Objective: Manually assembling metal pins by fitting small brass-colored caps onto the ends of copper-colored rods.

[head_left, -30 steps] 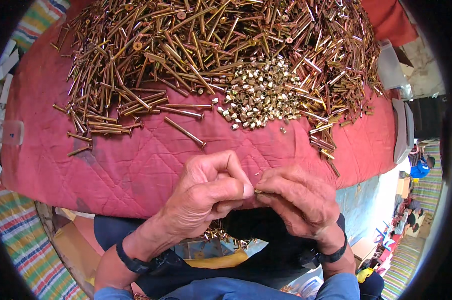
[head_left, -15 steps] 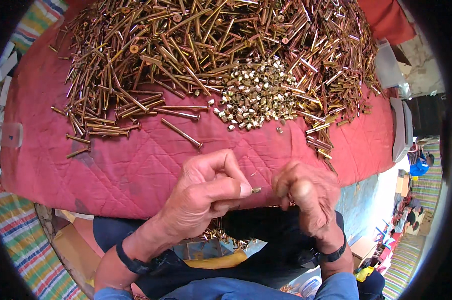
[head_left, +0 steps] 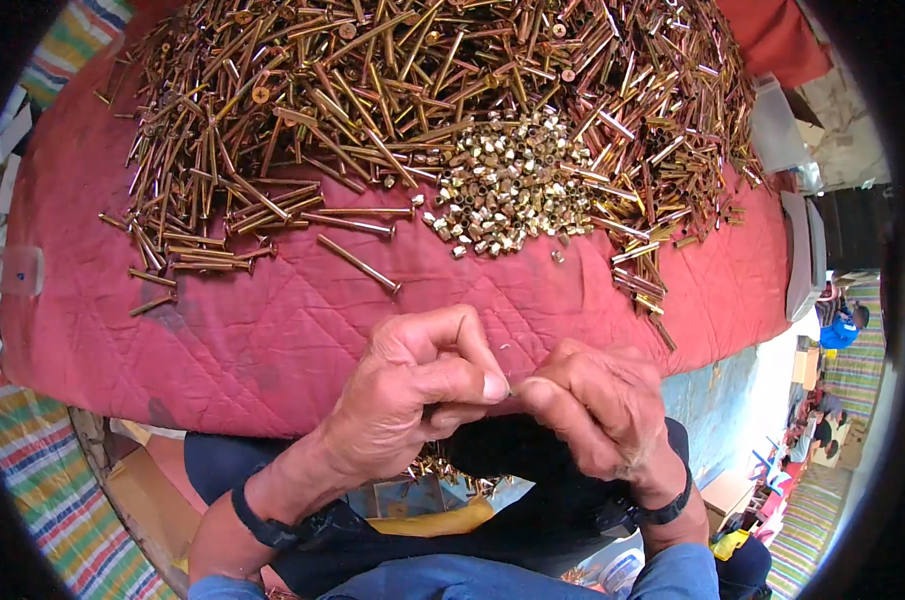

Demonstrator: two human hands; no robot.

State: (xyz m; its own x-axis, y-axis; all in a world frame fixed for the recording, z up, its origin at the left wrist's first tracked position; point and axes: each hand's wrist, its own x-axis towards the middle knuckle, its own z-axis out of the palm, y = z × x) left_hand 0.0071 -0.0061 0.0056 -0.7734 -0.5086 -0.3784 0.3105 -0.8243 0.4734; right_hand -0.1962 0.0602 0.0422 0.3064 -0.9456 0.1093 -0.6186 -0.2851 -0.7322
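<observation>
My left hand is closed in a pinch above the near edge of the red padded cloth. A sliver of a small brassy metal piece shows at its thumb tip; the rest is hidden by the fingers. Facing it, my right hand is closed too, its thumb and finger tips meeting the same spot. Whether it holds a part of its own cannot be made out. Beyond the hands lie a heap of small shiny nuts and a single long screw-like bolt.
A large mound of long brassy bolts covers the far side, with short metal sleeves on its right. Clear plastic bins stand at the right edge. More metal pieces lie below, between my legs. Other people are far off right.
My right hand has moved left and its fingertips now meet my left hand's at the small metal piece. The left hand has barely moved.
</observation>
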